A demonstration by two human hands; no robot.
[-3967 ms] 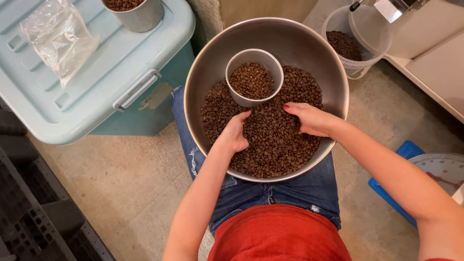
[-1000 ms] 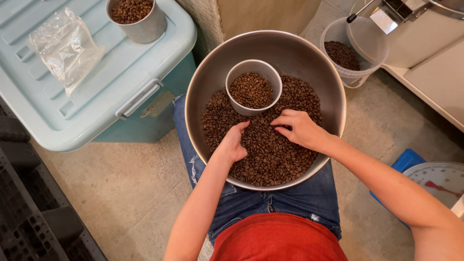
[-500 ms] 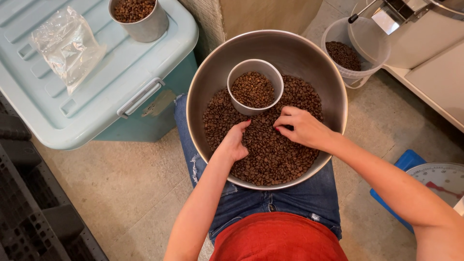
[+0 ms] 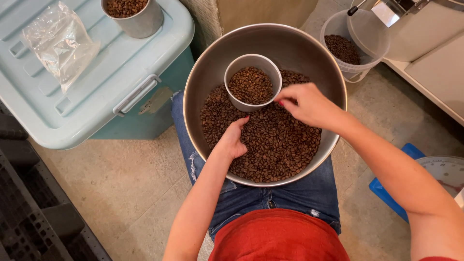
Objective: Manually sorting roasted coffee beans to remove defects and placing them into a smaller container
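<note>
Fingers of the left hand (image 4: 232,141) lie loosely together, curled down into the coffee beans (image 4: 270,145); whether they grip any beans I cannot tell. Fingers of the right hand (image 4: 304,104) are bunched and bent, tips pressed to the beans just beside the rim of the small metal cup (image 4: 253,87); they may be pinching a bean, but that is hidden.

Far to the left of both hands a light blue plastic bin (image 4: 121,72) carries a crumpled clear plastic bag (image 4: 58,43) and a second metal cup (image 4: 133,14) with beans in it. Under the fingers sits the big steel bowl (image 4: 290,46), resting on the person's lap; the beans cover its near half, while the far wall is bare metal. The small cup stands inside the bowl, just ahead of the left fingertips and touching distance from the right ones, upright and partly filled with beans. Beyond the right hand stands a clear plastic tub (image 4: 357,46) with more beans, and lower right a blue scale (image 4: 425,179) shows at the frame edge.

Judging by this, some beans are already gathered in the cup, yet the greater mass in the bowl looks still to be gone through.
</note>
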